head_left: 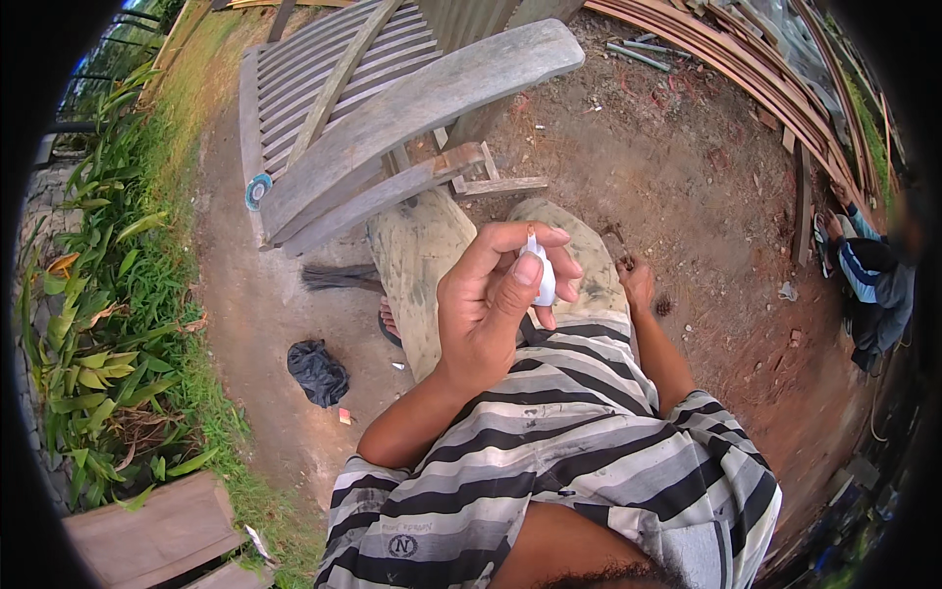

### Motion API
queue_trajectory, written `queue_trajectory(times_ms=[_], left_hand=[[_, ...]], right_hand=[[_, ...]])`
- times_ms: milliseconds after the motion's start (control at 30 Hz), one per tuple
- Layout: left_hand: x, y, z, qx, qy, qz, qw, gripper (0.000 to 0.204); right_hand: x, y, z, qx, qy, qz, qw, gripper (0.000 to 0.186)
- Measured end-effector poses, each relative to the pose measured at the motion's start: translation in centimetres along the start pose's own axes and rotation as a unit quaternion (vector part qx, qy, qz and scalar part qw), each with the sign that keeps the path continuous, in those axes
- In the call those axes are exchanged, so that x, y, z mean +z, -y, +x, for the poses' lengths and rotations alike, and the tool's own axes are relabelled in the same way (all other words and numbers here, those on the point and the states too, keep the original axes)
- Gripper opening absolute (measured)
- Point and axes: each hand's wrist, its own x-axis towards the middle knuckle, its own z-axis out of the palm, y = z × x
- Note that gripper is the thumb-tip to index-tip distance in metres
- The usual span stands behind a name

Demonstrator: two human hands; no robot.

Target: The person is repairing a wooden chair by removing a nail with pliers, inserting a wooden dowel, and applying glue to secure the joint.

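My left hand [491, 299] is raised over my lap, its fingers wrapped round a small white squeeze bottle [543, 283] with a narrow pointed nozzle facing up. The thumb presses on the bottle's side. Lower down, beside my right knee, my right hand [637, 284] hangs with its fingers curled together. Something small and dark shows at those fingertips, too small to name. In front of my legs a weathered grey slatted wooden chair [422, 103] lies tilted, its broad curved piece pointing toward the upper right. A round blue-rimmed disc [258, 191] rests on the chair's left side.
A dark-bristled brush [339, 278] and a black plastic bag [317, 373] lie on the dirt at left. Green plants [108, 344] line the left edge. Long timber boards [756, 74] are stacked at upper right. Another person [873, 265] sits at far right.
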Motion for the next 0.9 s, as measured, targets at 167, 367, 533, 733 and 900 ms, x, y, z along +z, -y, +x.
queue_trajectory(times_ms=[167, 367, 533, 733, 900], left_hand=[[-0.1, 2.7, 2.3, -0.038, -0.043, -0.018, 0.998, 0.029], [1.8, 8.2, 6.4, -0.059, -0.091, 0.058, 0.992, 0.030], [3.5, 9.8, 6.4, -0.115, -0.039, 0.083, 0.989, 0.031], [4.5, 9.0, 4.2, -0.097, -0.037, 0.022, 0.994, 0.033], [3.4, 4.7, 3.8, -0.061, 0.005, 0.015, 0.998, 0.035]], right_hand=[[-11.6, 6.6, 0.3, -0.120, -0.112, 0.124, 0.978, 0.030], [-23.5, 16.3, -3.4, -0.288, 0.049, 0.331, 0.897, 0.041], [-22.6, 21.3, -6.5, -0.350, 0.066, 0.543, 0.760, 0.057], [-24.3, 24.3, -8.9, -0.315, 0.174, 0.617, 0.700, 0.076], [-31.7, 23.5, -9.4, -0.394, 0.053, 0.227, 0.889, 0.049]])
